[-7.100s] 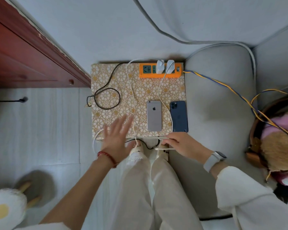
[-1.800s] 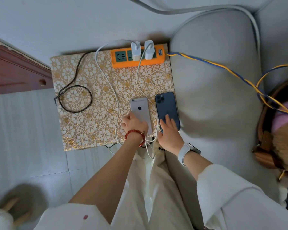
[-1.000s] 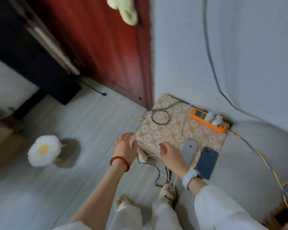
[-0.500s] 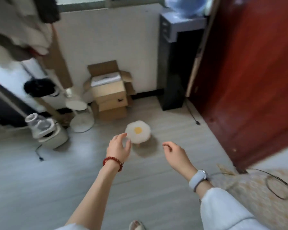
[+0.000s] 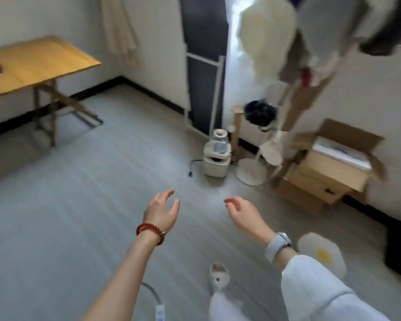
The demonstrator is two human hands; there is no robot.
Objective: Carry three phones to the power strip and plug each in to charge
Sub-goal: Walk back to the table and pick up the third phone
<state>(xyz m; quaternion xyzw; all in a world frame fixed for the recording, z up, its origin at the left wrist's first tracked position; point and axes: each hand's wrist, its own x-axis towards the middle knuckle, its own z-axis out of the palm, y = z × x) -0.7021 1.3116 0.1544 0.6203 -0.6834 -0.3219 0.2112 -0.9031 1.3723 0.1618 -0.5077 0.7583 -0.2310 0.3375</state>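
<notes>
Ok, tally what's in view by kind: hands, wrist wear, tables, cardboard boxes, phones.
Hands: 2 (left hand, right hand), both empty
Wrist wear: 2 (red bracelet, watch)
Tables: 1 (wooden table)
Cardboard boxes: 1 open stack
Phones: 0
Total: 6

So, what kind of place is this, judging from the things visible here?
Probably a lived-in room of a home. A yellow wooden folding table stands by the white wall, open brown cardboard boxes sit on the grey plank floor, and blurred clothes hang overhead. Both hands are empty.
</notes>
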